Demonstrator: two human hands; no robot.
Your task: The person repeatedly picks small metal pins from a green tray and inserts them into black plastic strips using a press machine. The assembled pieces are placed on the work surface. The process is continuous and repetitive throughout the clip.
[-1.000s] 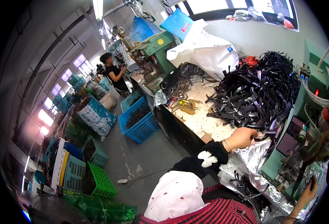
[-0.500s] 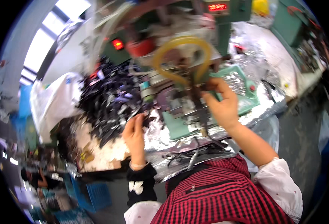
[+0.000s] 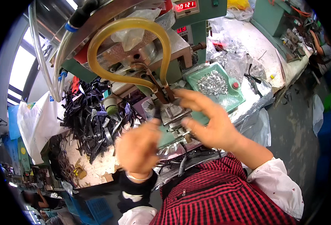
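A green bench machine [image 3: 199, 22] carries a looped yellow tube [image 3: 130, 22] above a small metal fixture [image 3: 172, 112]. My left hand [image 3: 137, 144] is at the fixture's left side, smeared by motion, so its fingers and anything in them cannot be made out. On the other side, my right hand [image 3: 214, 125] has its thumb and fingers spread beside the fixture, with nothing seen between them. A heap of dark strips [image 3: 94, 120] lies left of my left hand. Behind my right hand is a green tray [image 3: 238, 99] holding small silvery metal pieces [image 3: 212, 84].
Dark strips [image 3: 182, 165] lie along the bench's front edge. A white bag [image 3: 36, 123] hangs at the left, and a blue crate [image 3: 98, 210] stands below. Clear plastic bags [image 3: 233, 62] lie behind the tray. Other people [image 3: 323, 56] are at far right and lower left.
My left hand has moved right from the edge of the strip heap to the fixture. The right hand has come lower, its fingers spread wider. The whole view has shifted with my head.
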